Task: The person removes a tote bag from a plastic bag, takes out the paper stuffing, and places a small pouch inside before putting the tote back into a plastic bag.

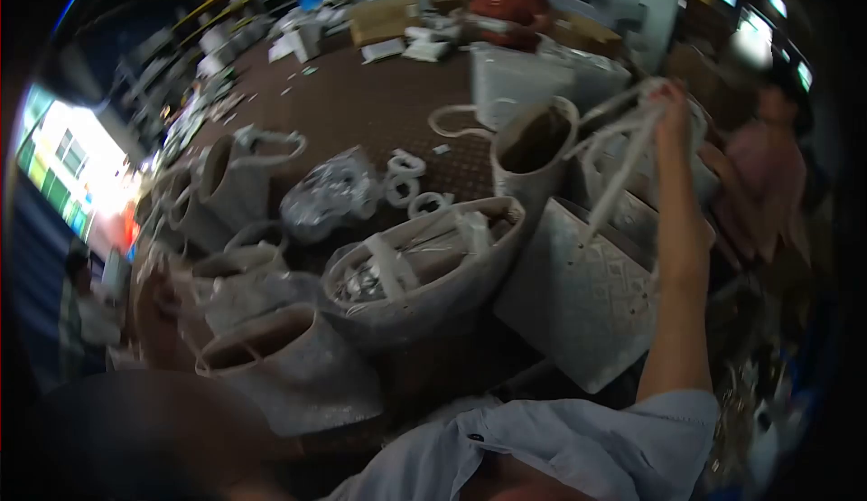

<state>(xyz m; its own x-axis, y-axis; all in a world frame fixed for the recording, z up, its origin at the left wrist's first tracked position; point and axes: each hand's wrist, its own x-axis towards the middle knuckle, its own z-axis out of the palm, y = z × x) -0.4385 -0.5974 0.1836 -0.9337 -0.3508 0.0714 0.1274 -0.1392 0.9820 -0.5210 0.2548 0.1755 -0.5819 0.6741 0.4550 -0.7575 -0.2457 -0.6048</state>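
Note:
My right hand (670, 108) is raised at the right, its fingers closed round the pale straps of a white handbag (578, 307) with an embossed diamond pattern. The bag hangs tilted below the hand, near the table edge. My left hand does not show. Close to the held bag, an open oval white bag (433, 311) contains clear plastic wrapping and a white strip. Behind it a tall open tote (533, 144) stands with its handle out to the left.
More white bags (289, 365) crowd the left of the brown table (352, 94). Crumpled clear plastic (330, 194) and white rolls (406, 176) lie mid-table. A cardboard box (388, 20) and a person in red (510, 4) are at the far side. Another person (768, 158) is at right.

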